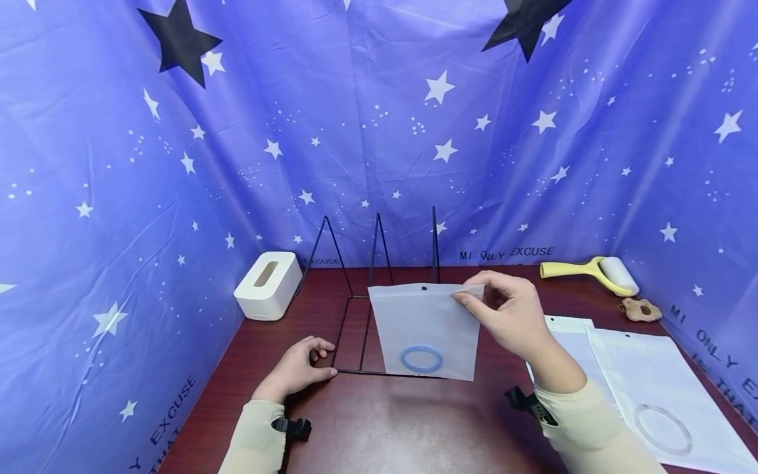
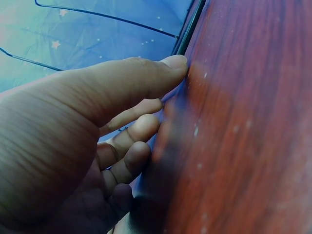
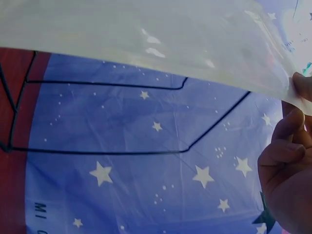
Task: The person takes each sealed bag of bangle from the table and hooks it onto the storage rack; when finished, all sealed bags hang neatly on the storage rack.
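By its top right corner, a frosted zip bag (image 1: 435, 322) is pinched between the thumb and fingers of my right hand (image 1: 512, 309). A blue ring (image 1: 422, 359) shows through near its bottom. The bag hangs upright before the right part of a black wire rack (image 1: 345, 336), hiding some of its base. My left hand (image 1: 299, 367) rests low at the rack's front left corner, its thumb and curled fingers at the wire. In the left wrist view, the thumb (image 2: 141, 78) touches the end of the bar. The right wrist view shows the bag (image 3: 146, 44) from behind.
At the right lie more frosted bags (image 1: 669, 368), one with a pale ring (image 1: 663, 429) inside. A white tissue box (image 1: 268, 286) stands back left. Back right are a yellow-handled lint roller (image 1: 592, 270) and a small wooden piece (image 1: 639, 309). Starry curtains surround the table.
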Demonstrator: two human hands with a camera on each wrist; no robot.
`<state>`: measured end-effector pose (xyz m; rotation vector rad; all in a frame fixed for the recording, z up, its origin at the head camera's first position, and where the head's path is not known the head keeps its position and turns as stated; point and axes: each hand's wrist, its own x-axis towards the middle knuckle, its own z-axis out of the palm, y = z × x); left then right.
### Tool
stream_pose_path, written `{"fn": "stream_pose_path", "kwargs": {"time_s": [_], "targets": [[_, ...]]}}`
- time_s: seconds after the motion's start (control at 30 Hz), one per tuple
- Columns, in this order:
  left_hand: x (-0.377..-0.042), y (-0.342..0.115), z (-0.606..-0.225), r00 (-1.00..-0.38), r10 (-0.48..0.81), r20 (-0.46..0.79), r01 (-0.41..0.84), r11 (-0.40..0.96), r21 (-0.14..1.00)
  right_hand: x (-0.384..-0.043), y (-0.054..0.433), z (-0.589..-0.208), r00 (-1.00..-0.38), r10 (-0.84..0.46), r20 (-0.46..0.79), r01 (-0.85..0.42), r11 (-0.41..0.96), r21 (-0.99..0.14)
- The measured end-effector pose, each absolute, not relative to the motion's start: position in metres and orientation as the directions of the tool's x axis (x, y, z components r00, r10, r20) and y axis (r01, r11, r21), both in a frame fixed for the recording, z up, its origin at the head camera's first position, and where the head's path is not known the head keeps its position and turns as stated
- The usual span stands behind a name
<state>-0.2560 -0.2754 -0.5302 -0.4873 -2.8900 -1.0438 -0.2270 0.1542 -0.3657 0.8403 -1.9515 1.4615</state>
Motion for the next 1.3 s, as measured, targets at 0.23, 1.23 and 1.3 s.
{"fn": "stream_pose_path", "kwargs": {"time_s": [0.23,1.23,1.3], "targets": [[-0.257,-0.277,-0.532,-0.940,0.294,0.171,0.335,0.712,0.617,-0.227,0.137,-0.374,-0.661,-0.098,0.744,-0.749,0.142,-0.647],[-0.254,-0.286,-0.525,-0.920,0.342,0.190,0.364,0.569,0.737,-0.236,0.086,-0.399,-0.643,-0.059,0.764,-0.766,0.077,-0.639],[-0.253,-0.288,-0.523,-0.910,0.361,0.203,0.376,0.517,0.769,-0.236,0.084,-0.400,-0.640,-0.054,0.766,-0.768,0.075,-0.636]]}}
